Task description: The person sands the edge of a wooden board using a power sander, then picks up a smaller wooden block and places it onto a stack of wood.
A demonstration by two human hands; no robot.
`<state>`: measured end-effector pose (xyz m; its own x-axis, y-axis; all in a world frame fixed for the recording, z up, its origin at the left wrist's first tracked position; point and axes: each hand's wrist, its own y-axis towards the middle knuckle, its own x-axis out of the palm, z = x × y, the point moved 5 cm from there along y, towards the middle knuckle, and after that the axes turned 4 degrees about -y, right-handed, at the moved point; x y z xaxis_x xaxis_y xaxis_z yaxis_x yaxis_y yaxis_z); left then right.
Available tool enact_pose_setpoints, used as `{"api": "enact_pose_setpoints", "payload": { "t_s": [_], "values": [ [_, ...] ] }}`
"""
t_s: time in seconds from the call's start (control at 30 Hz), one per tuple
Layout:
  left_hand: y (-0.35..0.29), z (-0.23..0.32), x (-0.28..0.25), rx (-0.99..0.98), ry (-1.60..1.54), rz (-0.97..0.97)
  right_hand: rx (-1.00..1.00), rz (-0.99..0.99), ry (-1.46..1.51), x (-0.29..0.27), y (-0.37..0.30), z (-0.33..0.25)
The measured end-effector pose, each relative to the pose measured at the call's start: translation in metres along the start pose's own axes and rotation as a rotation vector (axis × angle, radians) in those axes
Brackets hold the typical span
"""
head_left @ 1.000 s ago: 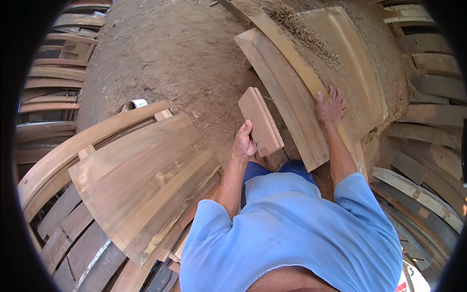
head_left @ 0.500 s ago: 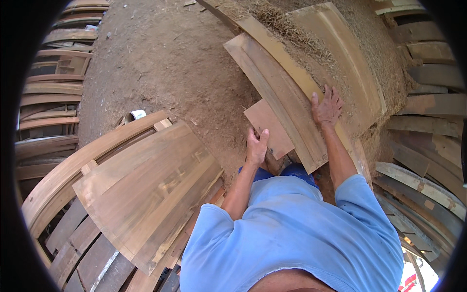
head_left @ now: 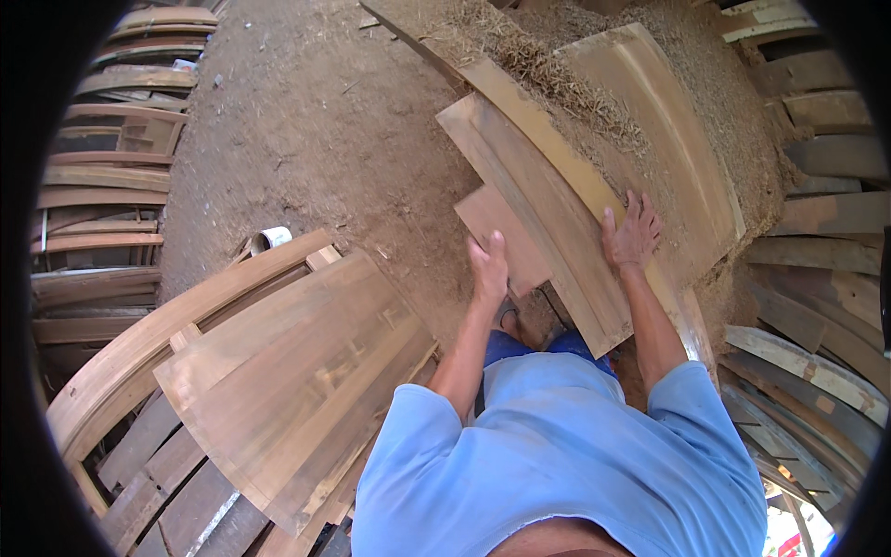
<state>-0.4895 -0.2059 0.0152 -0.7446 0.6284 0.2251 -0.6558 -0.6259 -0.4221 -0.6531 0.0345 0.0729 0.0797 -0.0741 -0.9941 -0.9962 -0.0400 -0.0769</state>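
Observation:
My left hand (head_left: 488, 266) grips the near left edge of a small reddish-brown board (head_left: 506, 239), its thumb up and its other fingers partly hidden. That board lies against the left side of a longer, slightly curved plank (head_left: 534, 200), partly covered by it or butted to it; I cannot tell which. My right hand (head_left: 633, 232) lies flat with spread fingers on the yellowish curved edge strip (head_left: 548, 139) beyond the plank's right side.
A wide fan-shaped wooden panel (head_left: 297, 371) rests at the left by a curved frame rail (head_left: 186, 325). Wood shavings (head_left: 529, 70) cover the work surface ahead. Stacked boards (head_left: 111, 176) line the left, more boards (head_left: 826, 213) the right. A white cup-like container (head_left: 271, 239) stands behind the panel.
The small board has slid away from me along the long plank, my left hand moving with it. My right hand stays on the strip. The whole view has shifted slightly.

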Motion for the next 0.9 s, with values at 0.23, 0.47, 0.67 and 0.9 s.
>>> {"api": "enact_pose_setpoints", "payload": {
  "t_s": [0.23,0.47,0.67,0.9],
  "values": [
    [0.156,0.062,-0.018,0.023,-0.040,0.090,-0.028,0.010,-0.016,0.007,0.000,0.000],
    [0.221,0.106,-0.029,0.122,-0.017,0.064,-0.006,-0.066,-0.007,-0.005,-0.001,-0.008],
    [0.107,0.044,-0.008,-0.069,-0.031,0.097,0.000,-0.060,0.028,0.004,-0.001,0.003],
    [-0.109,-0.073,0.002,-0.102,0.376,0.231,-0.029,-0.016,0.074,0.006,-0.001,0.001]
  ]
}}
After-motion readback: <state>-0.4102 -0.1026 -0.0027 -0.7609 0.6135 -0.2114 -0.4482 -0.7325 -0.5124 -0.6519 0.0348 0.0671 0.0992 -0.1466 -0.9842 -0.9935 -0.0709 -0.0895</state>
